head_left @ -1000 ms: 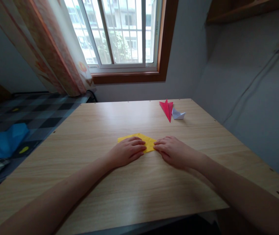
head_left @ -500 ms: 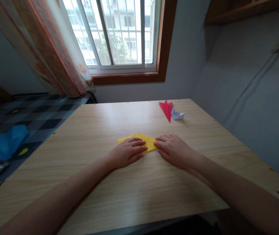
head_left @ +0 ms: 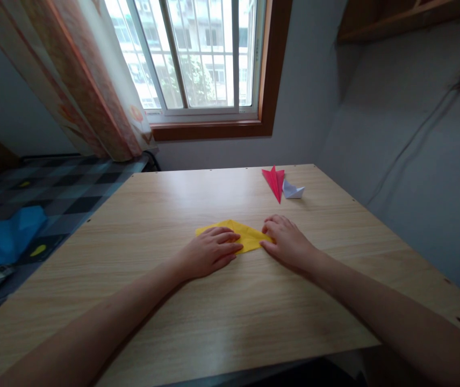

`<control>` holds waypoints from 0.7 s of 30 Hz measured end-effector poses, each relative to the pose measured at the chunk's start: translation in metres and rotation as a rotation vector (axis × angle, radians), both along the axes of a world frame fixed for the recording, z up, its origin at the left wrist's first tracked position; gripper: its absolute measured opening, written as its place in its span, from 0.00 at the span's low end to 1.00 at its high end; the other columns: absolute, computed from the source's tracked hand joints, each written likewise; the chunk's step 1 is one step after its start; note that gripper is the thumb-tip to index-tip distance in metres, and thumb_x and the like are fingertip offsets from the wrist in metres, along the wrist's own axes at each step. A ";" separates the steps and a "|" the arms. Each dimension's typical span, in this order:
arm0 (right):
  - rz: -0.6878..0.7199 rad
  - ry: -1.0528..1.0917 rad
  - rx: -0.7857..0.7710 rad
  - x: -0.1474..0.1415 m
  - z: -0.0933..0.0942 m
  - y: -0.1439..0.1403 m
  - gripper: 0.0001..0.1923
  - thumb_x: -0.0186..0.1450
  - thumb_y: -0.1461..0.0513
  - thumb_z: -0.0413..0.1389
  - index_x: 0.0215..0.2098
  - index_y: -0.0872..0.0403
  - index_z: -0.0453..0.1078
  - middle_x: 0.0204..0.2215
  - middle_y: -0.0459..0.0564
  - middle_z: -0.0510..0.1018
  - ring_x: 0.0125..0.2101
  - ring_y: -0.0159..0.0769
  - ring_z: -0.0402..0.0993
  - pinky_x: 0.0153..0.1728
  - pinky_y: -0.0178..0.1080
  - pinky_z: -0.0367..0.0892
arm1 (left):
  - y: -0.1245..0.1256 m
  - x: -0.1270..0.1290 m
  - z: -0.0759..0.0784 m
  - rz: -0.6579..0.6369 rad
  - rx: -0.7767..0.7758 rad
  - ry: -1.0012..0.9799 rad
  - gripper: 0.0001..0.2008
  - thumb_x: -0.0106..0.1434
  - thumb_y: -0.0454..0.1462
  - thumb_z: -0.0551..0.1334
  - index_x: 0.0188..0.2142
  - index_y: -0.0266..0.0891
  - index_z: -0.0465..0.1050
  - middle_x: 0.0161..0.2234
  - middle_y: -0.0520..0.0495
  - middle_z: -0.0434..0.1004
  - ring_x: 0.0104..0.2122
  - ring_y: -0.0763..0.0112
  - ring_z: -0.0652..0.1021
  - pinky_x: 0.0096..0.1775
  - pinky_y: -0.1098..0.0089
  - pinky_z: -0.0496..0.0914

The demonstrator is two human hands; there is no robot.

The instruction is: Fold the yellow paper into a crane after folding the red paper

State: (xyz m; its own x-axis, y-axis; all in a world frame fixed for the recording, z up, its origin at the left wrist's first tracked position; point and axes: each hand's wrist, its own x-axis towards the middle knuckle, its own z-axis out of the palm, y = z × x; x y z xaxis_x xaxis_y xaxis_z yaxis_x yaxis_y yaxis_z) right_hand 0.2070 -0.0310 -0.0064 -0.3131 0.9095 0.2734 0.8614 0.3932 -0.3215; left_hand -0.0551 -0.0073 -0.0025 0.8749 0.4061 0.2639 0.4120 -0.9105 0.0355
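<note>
1. My left hand (head_left: 209,251) lies flat, fingers together — pressing the folded yellow paper sheet (head_left: 246,236) onto the pale wooden table (head_left: 230,317).
2. My right hand (head_left: 288,242) rests fingers together at the sheet's right tip, touching it, gripping nothing.
3. Paper looks light, thin, easily creased, likely to slide — best pinched at the free point between my fingertips.
4. Beyond my right fingers: a red folded paper figure (head_left: 275,180), with a white one (head_left: 293,190) just beside it.

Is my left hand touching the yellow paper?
Touching. The head view shows the left hand lying flat with its fingers on top of the yellow paper.
</note>
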 end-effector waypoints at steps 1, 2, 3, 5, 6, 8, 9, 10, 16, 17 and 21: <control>-0.011 0.028 -0.007 0.000 -0.001 0.001 0.06 0.61 0.63 0.60 0.37 0.54 0.71 0.42 0.54 0.75 0.46 0.42 0.69 0.49 0.43 0.64 | 0.000 0.000 0.001 0.003 -0.006 0.001 0.15 0.71 0.40 0.56 0.54 0.44 0.74 0.54 0.43 0.76 0.54 0.58 0.74 0.58 0.54 0.66; -0.019 0.053 -0.014 0.000 -0.001 0.002 0.06 0.60 0.63 0.60 0.36 0.54 0.70 0.40 0.52 0.75 0.44 0.42 0.69 0.46 0.42 0.64 | -0.001 0.001 0.001 0.006 -0.011 0.003 0.15 0.71 0.40 0.56 0.54 0.44 0.74 0.54 0.43 0.76 0.53 0.58 0.74 0.58 0.54 0.66; -0.026 0.075 -0.021 0.000 -0.001 0.003 0.05 0.59 0.63 0.60 0.35 0.54 0.70 0.38 0.51 0.75 0.42 0.41 0.69 0.45 0.41 0.64 | -0.001 0.001 0.002 0.009 -0.014 0.005 0.15 0.71 0.40 0.56 0.54 0.44 0.74 0.54 0.43 0.76 0.53 0.59 0.74 0.58 0.54 0.66; -0.032 0.112 -0.041 -0.001 0.001 0.004 0.05 0.59 0.64 0.60 0.33 0.54 0.69 0.35 0.49 0.76 0.39 0.39 0.70 0.41 0.40 0.63 | -0.001 0.001 0.003 0.019 -0.009 0.017 0.15 0.71 0.40 0.55 0.54 0.44 0.74 0.54 0.43 0.76 0.53 0.59 0.74 0.58 0.54 0.66; -0.029 0.129 -0.054 -0.001 0.002 0.005 0.04 0.59 0.64 0.60 0.32 0.54 0.69 0.34 0.48 0.76 0.37 0.38 0.70 0.39 0.39 0.62 | -0.001 0.001 0.003 0.027 -0.003 0.023 0.16 0.71 0.41 0.55 0.54 0.44 0.74 0.54 0.43 0.76 0.53 0.58 0.74 0.58 0.54 0.65; -0.019 0.169 -0.069 -0.003 0.005 0.003 0.03 0.59 0.65 0.59 0.31 0.54 0.68 0.30 0.47 0.76 0.33 0.36 0.69 0.35 0.37 0.60 | -0.001 0.001 0.003 0.054 0.010 0.023 0.16 0.71 0.42 0.55 0.53 0.43 0.74 0.54 0.43 0.76 0.53 0.57 0.74 0.57 0.53 0.65; -0.009 0.193 -0.066 -0.004 0.007 0.002 0.02 0.60 0.65 0.58 0.31 0.54 0.68 0.29 0.46 0.75 0.31 0.35 0.69 0.33 0.37 0.59 | -0.001 0.001 0.004 0.073 0.009 0.017 0.17 0.71 0.43 0.55 0.53 0.43 0.74 0.54 0.43 0.76 0.53 0.56 0.74 0.57 0.53 0.65; 0.001 0.223 -0.054 -0.005 0.008 0.001 0.02 0.61 0.65 0.58 0.31 0.54 0.68 0.28 0.45 0.75 0.30 0.34 0.69 0.32 0.36 0.58 | -0.002 0.002 0.004 0.096 -0.002 0.009 0.17 0.71 0.44 0.56 0.53 0.42 0.75 0.54 0.43 0.76 0.53 0.56 0.74 0.57 0.52 0.66; 0.121 0.297 0.196 -0.014 0.012 -0.011 0.03 0.65 0.63 0.56 0.32 0.53 0.71 0.27 0.45 0.77 0.30 0.35 0.71 0.37 0.39 0.59 | 0.000 0.008 0.006 0.287 -0.220 -0.217 0.19 0.72 0.44 0.51 0.47 0.38 0.78 0.49 0.42 0.80 0.50 0.59 0.76 0.54 0.57 0.69; 0.162 0.268 0.266 -0.015 0.011 -0.013 0.04 0.65 0.62 0.56 0.32 0.53 0.72 0.27 0.46 0.77 0.31 0.35 0.71 0.39 0.40 0.58 | 0.001 0.008 0.007 0.308 -0.268 -0.278 0.20 0.73 0.44 0.50 0.46 0.38 0.79 0.48 0.42 0.80 0.48 0.60 0.77 0.53 0.58 0.69; 0.354 0.061 0.403 -0.019 0.010 -0.026 0.09 0.70 0.60 0.52 0.36 0.50 0.74 0.28 0.46 0.79 0.34 0.37 0.71 0.43 0.44 0.56 | 0.001 0.011 0.010 0.325 -0.460 -0.452 0.25 0.73 0.46 0.47 0.37 0.39 0.80 0.41 0.44 0.82 0.41 0.64 0.78 0.47 0.64 0.71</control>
State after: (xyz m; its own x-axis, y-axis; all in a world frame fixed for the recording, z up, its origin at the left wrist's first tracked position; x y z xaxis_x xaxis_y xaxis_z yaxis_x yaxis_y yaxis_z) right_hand 0.1884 -0.0569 0.0040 -0.5546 0.5701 0.6062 0.6382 0.7588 -0.1298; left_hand -0.0444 -0.0059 0.0076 0.5365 0.7845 0.3112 0.5137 -0.5961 0.6171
